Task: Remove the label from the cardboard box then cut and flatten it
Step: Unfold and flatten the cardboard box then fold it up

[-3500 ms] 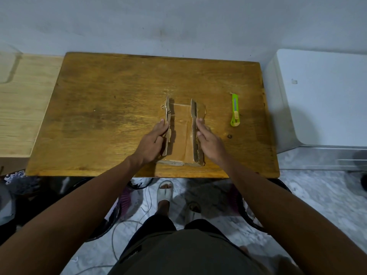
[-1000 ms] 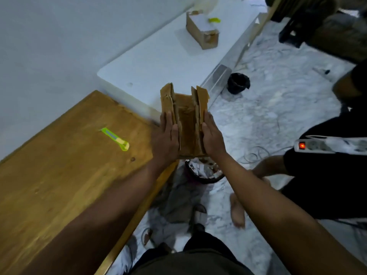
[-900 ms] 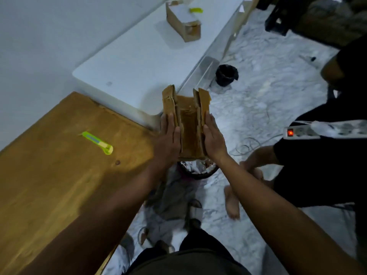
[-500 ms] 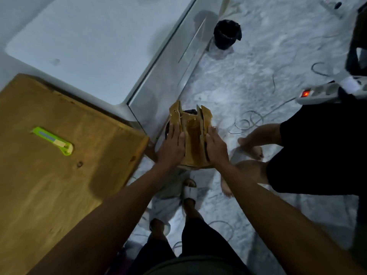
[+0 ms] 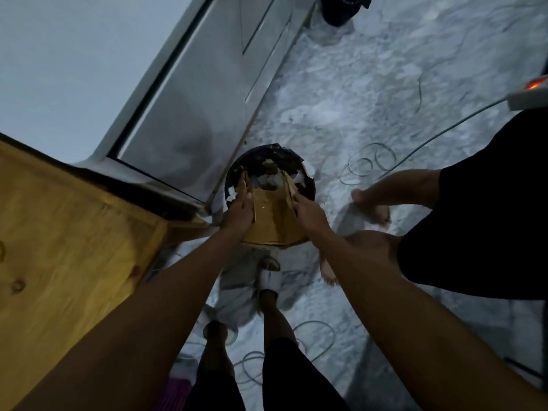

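Seen from overhead, a pale marbled floor (image 5: 355, 93) fills most of the frame, crossed by loose cables (image 5: 367, 161), with a wooden table (image 5: 59, 247) cutting in from the left and a white cabinet (image 5: 184, 114) standing beside it. At right a second person in dark shorts (image 5: 489, 209) sits on the floor, bare feet near the middle of the scene, and a power strip (image 5: 530, 93) with a glowing orange switch shows at the frame's edge. Below centre are the wearer's own legs and a white sandal (image 5: 269, 280). Between cabinet and seated person stands a dark round bin (image 5: 308, 185) holding torn white and brown scraps. Directly over its near rim, off the table, the cut cardboard box (image 5: 272, 218) is held in the air, its base panel flat and its two side flaps standing up. The left hand (image 5: 237, 215) presses against the outside of the left flap, fingers extended along it; the right hand (image 5: 308, 212) does the same on the right flap, so the cardboard is squeezed between two flat palms rather than grasped by curled fingers
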